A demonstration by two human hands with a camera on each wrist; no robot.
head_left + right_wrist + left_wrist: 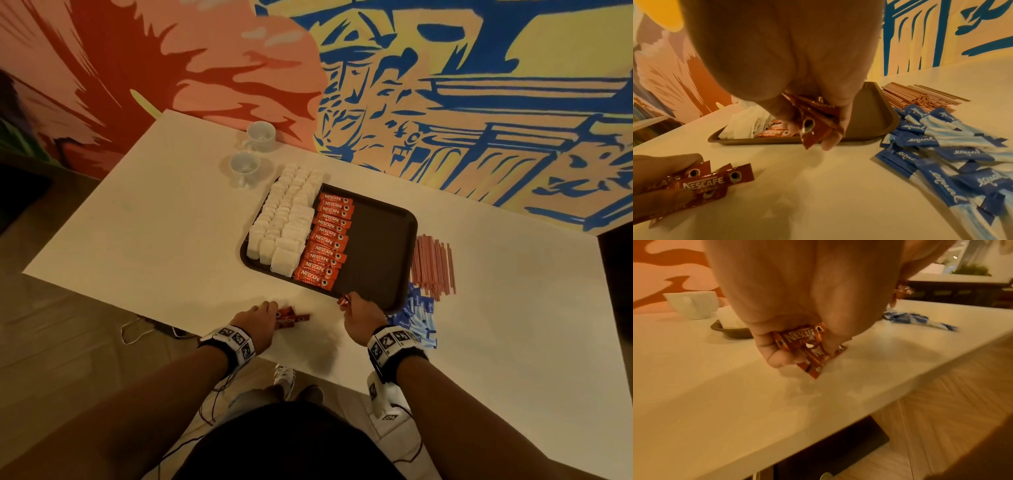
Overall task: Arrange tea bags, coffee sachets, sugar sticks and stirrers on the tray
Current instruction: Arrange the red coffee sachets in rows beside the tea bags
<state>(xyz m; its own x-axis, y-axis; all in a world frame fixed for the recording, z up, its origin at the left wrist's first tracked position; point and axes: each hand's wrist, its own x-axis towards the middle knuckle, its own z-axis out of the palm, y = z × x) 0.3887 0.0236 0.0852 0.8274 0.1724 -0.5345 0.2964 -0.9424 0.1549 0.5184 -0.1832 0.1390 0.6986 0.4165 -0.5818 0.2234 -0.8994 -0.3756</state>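
Left hand (257, 313) grips red coffee sachets (291, 317) on the surface (154, 240), lower centre. Right hand (363, 317) pinches more sachets (816, 123) at the tray (387, 240) rim. Tea bags (287, 219) and a sachet row (327, 240) fill the tray's left half.

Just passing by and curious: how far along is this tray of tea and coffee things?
About halfway. Done: tea bags fill the left of the tray, with a column of coffee sachets beside them. In hand: the left hand grips more sachets at the table edge, and the right hand holds a few near the tray. Left: sugar sticks and stirrers lie on the table.
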